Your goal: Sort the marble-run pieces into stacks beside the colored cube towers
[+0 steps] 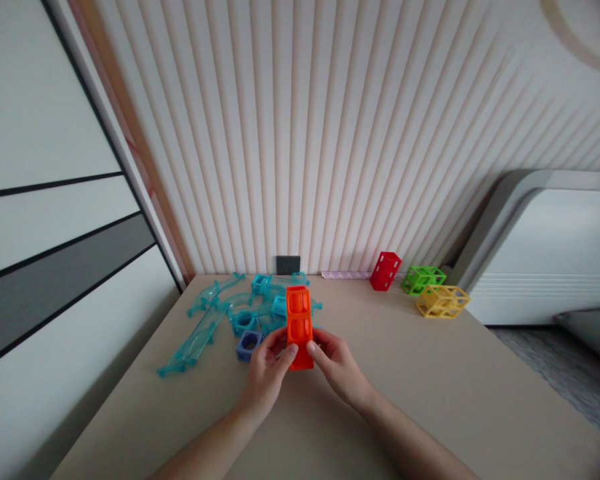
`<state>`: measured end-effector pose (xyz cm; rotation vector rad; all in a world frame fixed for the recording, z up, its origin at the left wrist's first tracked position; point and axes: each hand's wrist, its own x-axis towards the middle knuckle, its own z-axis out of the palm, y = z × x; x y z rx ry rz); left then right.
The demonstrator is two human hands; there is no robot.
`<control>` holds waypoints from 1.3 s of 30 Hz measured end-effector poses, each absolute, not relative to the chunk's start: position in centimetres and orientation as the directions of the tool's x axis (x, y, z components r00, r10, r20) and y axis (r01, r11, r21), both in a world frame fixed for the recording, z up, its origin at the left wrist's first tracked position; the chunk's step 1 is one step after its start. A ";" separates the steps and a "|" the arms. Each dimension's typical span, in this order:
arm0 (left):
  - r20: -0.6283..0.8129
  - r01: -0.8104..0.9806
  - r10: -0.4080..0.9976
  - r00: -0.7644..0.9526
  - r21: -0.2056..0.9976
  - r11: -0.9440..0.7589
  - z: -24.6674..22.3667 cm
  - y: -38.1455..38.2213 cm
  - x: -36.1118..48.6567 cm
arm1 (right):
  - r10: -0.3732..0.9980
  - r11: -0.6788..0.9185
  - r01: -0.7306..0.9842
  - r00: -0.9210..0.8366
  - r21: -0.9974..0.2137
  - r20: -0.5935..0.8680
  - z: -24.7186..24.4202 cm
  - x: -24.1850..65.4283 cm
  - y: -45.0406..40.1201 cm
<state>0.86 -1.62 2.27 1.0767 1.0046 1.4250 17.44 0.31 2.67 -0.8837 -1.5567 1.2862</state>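
Observation:
Both of my hands hold an orange plastic block [299,323] with two square windows, upright just above the beige table [430,387]. My left hand [266,373] pinches its lower left side and my right hand [336,365] its lower right side. Right behind the block lies a heap of clear teal track pieces [215,320], with a small blue-purple ring block [249,345] beside my left hand.
A red lattice block [385,271], a green one [423,279] and a yellow one [443,301] sit at the table's back right. A black wall socket [287,265] is on the ribbed wall. A white appliance [550,260] stands to the right.

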 end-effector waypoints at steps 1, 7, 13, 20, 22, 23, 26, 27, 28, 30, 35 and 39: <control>0.092 -0.243 0.994 -0.064 0.964 -0.105 2.3 -1.6 0.8 | 0.921 0.194 -0.015 -0.341 -0.981 0.188 2.5 17.4 0.3; 0.073 -0.212 0.997 -0.002 0.975 -0.072 2.3 -1.3 0.7 | 0.942 0.184 0.019 -0.290 -0.983 0.171 2.3 17.2 0.2; 0.061 -0.162 0.998 -0.011 0.985 -0.062 2.5 -1.2 0.5 | 0.939 0.234 0.091 -0.280 -0.968 0.201 2.2 17.2 0.3; 0.171 -0.009 0.985 0.019 0.985 -0.171 2.3 -1.4 0.2 | 0.891 0.434 0.276 -0.273 -0.858 0.363 2.2 17.5 0.1; 0.201 0.013 0.979 0.030 0.979 -0.201 2.3 -1.5 0.2 | 0.872 0.478 0.305 -0.276 -0.824 0.404 2.2 17.5 -0.1; 0.210 0.019 0.977 0.034 0.977 -0.211 2.4 -1.6 0.2 | 0.868 0.487 0.311 -0.274 -0.816 0.413 2.3 17.4 -0.2; 0.226 0.015 0.973 0.045 0.974 -0.227 2.5 -1.6 0.1 | 0.873 0.482 0.326 -0.258 -0.813 0.414 2.2 17.3 -0.5; 0.225 0.006 0.973 0.049 0.974 -0.226 2.5 -1.6 0.0 | 0.875 0.479 0.331 -0.252 -0.813 0.413 2.1 17.3 -0.5; 0.221 -0.006 0.974 0.050 0.975 -0.221 2.4 -1.5 0.0 | 0.876 0.478 0.333 -0.250 -0.813 0.413 2.1 17.2 -0.5; 0.201 -0.038 0.979 0.044 0.979 -0.199 2.3 -1.5 -0.1 | 0.869 0.489 0.318 -0.255 -0.812 0.424 2.0 17.2 -0.5; 0.154 -0.127 0.988 0.008 0.980 -0.152 2.1 -1.3 -0.1 | 0.850 0.509 0.238 -0.288 -0.827 0.441 1.8 17.3 -0.3; 0.109 -0.201 0.994 0.004 0.974 -0.106 2.2 -1.2 0.0 | 0.854 0.501 0.211 -0.279 -0.839 0.440 1.8 17.1 -0.3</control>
